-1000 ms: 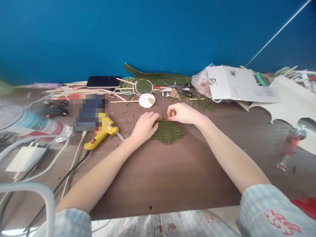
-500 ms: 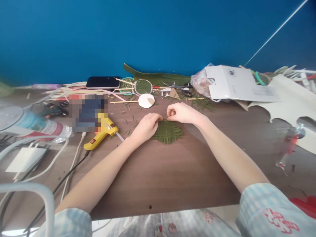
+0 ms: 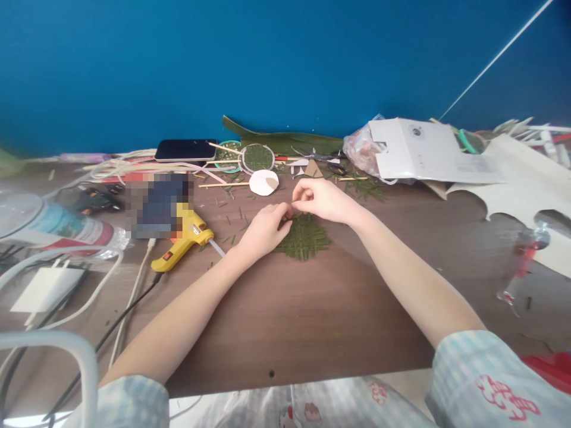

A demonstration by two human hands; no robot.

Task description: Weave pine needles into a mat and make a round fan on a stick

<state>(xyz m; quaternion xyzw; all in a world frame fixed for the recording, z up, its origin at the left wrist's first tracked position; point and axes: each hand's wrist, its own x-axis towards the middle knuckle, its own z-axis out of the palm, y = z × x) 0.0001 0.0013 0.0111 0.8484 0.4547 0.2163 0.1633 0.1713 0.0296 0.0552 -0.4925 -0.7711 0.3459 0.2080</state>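
Our left hand (image 3: 263, 229) and right hand (image 3: 322, 201) meet at the far-left edge of the green woven mat (image 3: 304, 238), mid-tabletop (image 3: 285, 321). Both sets of fingers pinch its strips. Yellow glue gun (image 3: 181, 241) lies to the left.

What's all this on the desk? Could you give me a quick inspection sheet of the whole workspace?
Surface: brown wooden table, strewn with green leaf scraps.
Job's things: woven green leaf mat lying flat.
Grips: left hand pinches the mat's far edge; right hand pinches there too, slightly raised.
Clutter: yellow glue gun, black phone, white paper disc, round woven hoop, plastic bottle, white card.
Cables: white and black cables at left, white charger.
Surroundings: blue wall.
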